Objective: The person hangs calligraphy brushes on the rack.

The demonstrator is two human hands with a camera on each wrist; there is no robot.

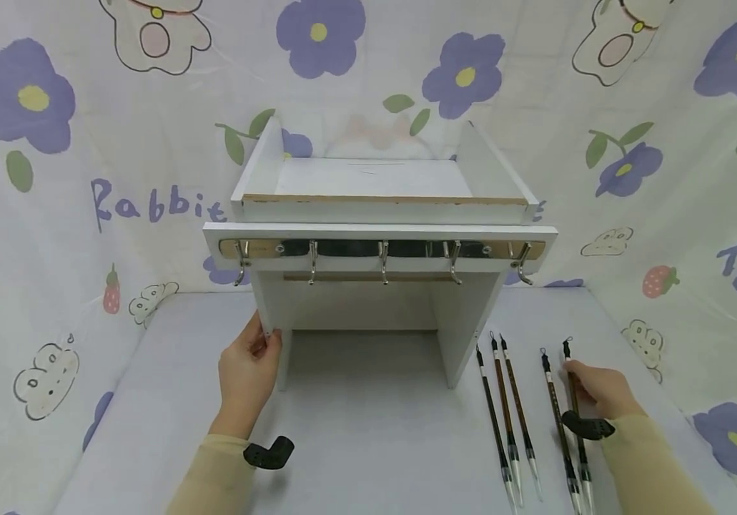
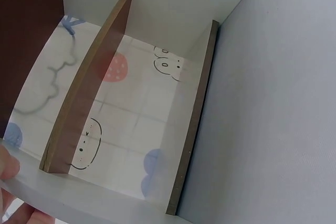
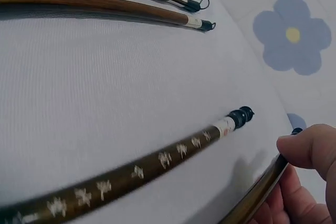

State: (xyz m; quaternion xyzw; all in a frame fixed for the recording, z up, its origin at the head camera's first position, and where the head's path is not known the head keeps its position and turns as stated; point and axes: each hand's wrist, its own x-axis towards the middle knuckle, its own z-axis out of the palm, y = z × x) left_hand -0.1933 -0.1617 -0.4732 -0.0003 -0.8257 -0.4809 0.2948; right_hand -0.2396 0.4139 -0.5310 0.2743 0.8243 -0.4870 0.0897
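Note:
A white wooden rack [image 1: 471, 322] stands on the table, with a metal strip of several hooks [image 1: 384, 249] along its front. My left hand [image 1: 249, 368] grips the front edge of its left side panel, thumb in front and fingers behind. At the right, my right hand [image 1: 602, 386] pinches a dark calligraphy brush [image 1: 574, 400] near its looped top end. Just left of it lies another calligraphy brush [image 1: 557, 422] with pale characters along the handle, plain in the right wrist view. In the left wrist view, the rack's brown-edged shelf board [image 2: 86, 87] crosses between its panels.
Three more brushes [image 1: 515, 411] lie side by side between the rack's right panel and the held brush, tips toward me. A patterned cloth [image 1: 368, 86] with flowers and rabbits hangs behind and at both sides. The white table [image 1: 355, 443] extends in front of the rack.

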